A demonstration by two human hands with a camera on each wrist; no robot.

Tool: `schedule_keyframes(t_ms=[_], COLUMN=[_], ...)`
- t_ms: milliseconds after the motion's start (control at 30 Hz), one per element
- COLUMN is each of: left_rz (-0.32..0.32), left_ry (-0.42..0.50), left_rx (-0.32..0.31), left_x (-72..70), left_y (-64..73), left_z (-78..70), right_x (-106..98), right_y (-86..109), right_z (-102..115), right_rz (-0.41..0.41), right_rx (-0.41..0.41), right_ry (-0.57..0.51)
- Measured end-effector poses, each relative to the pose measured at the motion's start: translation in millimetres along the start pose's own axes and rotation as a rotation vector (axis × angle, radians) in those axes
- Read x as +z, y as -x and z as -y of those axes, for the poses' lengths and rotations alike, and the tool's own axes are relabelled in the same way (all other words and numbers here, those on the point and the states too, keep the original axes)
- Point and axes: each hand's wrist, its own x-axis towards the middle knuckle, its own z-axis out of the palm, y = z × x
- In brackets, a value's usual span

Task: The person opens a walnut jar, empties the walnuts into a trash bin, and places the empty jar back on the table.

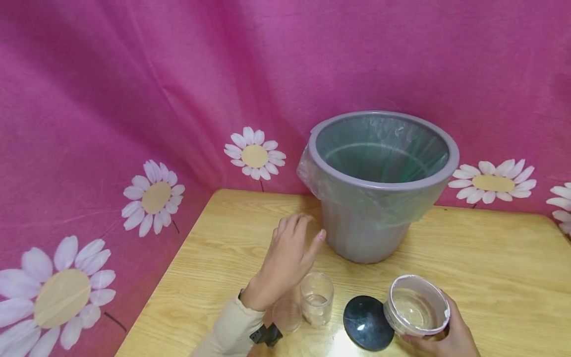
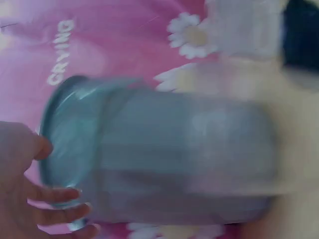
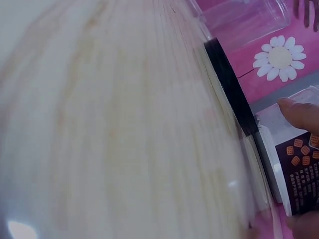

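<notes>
My left hand hangs in front of the grey bin, its fingers loosely bent with nothing in them. In the left wrist view the left hand appears beside the bin's lined mouth, and the picture is blurred. My right hand grips a clear round plastic tub by its side; no lid covers it. The right wrist view shows a dark printed label on that tub. Touching or very near the tub is a black round lid. A clear jar stands uncovered left of the lid.
A clear disc, perhaps a lid, lies left of the jar, partly behind the left wrist. A thin plastic bag lines the bin and folds over its rim. Behind the wooden table hangs a pink cloth with daisies.
</notes>
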Motion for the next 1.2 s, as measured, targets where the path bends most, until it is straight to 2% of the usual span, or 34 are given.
schedule_keyframes(t_ms=[100, 167, 267, 333, 433, 567, 667, 900, 1000, 1133, 1200], left_rz=[-0.066, -0.084, -0.03, 0.023, 0.06, 0.046, 0.06, 0.098, 0.106, 0.11, 0.114], left_ry=[0.02, 0.011, -0.061, -0.103, -0.155, -0.212, -0.243, -0.269, -0.271, -0.289, -0.304], left_rx=[-0.067, -0.115, -0.176, -0.206, -0.241, -0.26, -0.269, -0.278, -0.28, -0.277, -0.275], left_x=[-15.7, -24.8, -30.7, -29.9, -27.0, -23.5, -21.8, -21.9, -22.3, -21.6, -21.2], left_y=[-37.6, -65.5, -96.8, -108.3, -115.8, -119.0, -120.6, -122.5, -122.8, -122.4, -122.4], left_z=[-1.5, -2.5, -7.2, -11.3, -16.2, -18.1, -19.7, -22.9, -23.5, -23.6, -24.0], right_x=[0, 0, -1, -1, -3, -4, -5, -13, -18, -24, -25], right_y=[-0.2, 0.7, 3.1, 4.6, 5.9, 5.7, 4.8, 2.9, 4.3, 8.8, 11.8], right_z=[-1, -1, -2, -2, -3, -2, -3, -8, -10, -15, -18], right_rz=[0.012, 0.016, 0.012, 0.001, -0.025, -0.054, -0.07, -0.09, -0.062, 0.028, 0.034], right_rx=[0.001, 0.0, 0.011, 0.015, 0.003, -0.055, -0.084, -0.095, -0.042, 0.104, 0.131], right_ry=[-0.012, -0.026, -0.028, -0.016, -0.001, -0.013, -0.031, -0.01, 0.028, 0.076, 0.079])
